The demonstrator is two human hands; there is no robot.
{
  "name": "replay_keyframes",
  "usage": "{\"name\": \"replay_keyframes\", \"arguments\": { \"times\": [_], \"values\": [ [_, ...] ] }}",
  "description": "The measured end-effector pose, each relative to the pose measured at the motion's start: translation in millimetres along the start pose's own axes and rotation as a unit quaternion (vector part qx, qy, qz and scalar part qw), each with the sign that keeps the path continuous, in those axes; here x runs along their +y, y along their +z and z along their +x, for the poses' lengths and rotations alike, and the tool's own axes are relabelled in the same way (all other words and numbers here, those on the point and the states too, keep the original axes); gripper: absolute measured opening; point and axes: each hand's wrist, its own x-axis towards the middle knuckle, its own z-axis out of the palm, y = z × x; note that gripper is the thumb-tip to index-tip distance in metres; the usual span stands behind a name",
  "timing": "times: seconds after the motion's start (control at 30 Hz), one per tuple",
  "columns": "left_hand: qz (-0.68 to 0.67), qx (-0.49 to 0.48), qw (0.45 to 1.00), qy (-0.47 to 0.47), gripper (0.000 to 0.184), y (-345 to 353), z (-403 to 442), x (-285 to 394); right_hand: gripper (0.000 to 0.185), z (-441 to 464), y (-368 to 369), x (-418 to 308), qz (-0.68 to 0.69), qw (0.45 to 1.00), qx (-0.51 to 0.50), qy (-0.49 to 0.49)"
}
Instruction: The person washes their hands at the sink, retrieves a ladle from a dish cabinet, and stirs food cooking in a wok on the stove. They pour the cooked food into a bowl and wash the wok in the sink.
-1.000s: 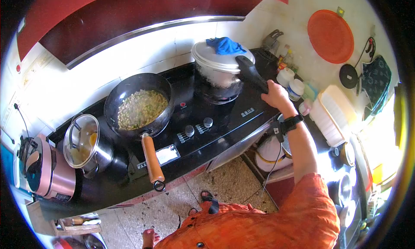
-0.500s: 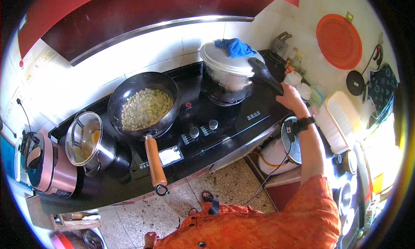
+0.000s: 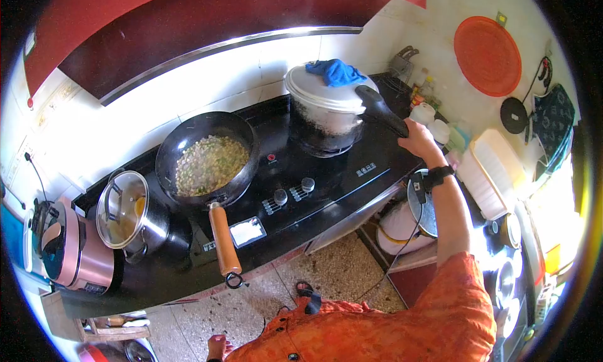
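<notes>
Pale wall tiles [image 3: 245, 73] ran behind the black counter [image 3: 151, 283], under a dark red range hood [image 3: 207, 32]. On the right side of the cooktop [image 3: 333, 181] sat the large silver pressure cooker [image 3: 320, 114], blackened round its lower part, with a crumpled blue cloth [image 3: 337, 72] on its lid. Its long black handle [image 3: 381, 111] slanted out toward me, and my right hand [image 3: 419, 141] was clamped on the far end of it, a black band [image 3: 438, 176] round the wrist. I had my left hand [image 3: 218, 347] low beside my body, well apart from the right; I cannot tell whether its fingers were curled or spread.

Left of the pressure cooker, the dark wok [image 3: 207, 128] held small diced pieces [image 3: 212, 165], mostly greenish, its wooden handle [image 3: 224, 239] jutting past the counter's front edge. Beyond that stood a steel pot [image 3: 154, 227] under a glass lid [image 3: 122, 208], then a pink rice cooker [image 3: 89, 249]. Just beside my right hand were white jars [image 3: 430, 123], and near them a pale plastic basin [image 3: 496, 180].
</notes>
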Motion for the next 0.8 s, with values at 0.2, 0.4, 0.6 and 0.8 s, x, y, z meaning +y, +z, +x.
{"name": "replay_keyframes", "arguments": {
  "times": [0.2,0.4,0.6,0.8],
  "values": [
    [0.024,-0.01,0.998,0.05,0.017,0.4,-43.2,49.9,0.062,-15.1,-6.4,-20.6,-0.026,0.997,0.074,0.015],
    [-0.004,-0.096,0.973,0.208,0.026,15.4,-127.7,216.6,0.025,-65.5,28.1,-105.9,0.294,0.946,0.102,-0.094],
    [-0.173,-0.379,0.869,0.268,0.052,75.7,-220.6,367.7,0.049,-123.8,111.6,-263.5,0.63,0.662,-0.402,-0.061],
    [-0.189,-0.337,0.89,0.241,0.017,113.9,-223.7,394.6,0.033,-134.4,111.2,-341.4,0.766,0.312,-0.542,0.148]
  ]
}}
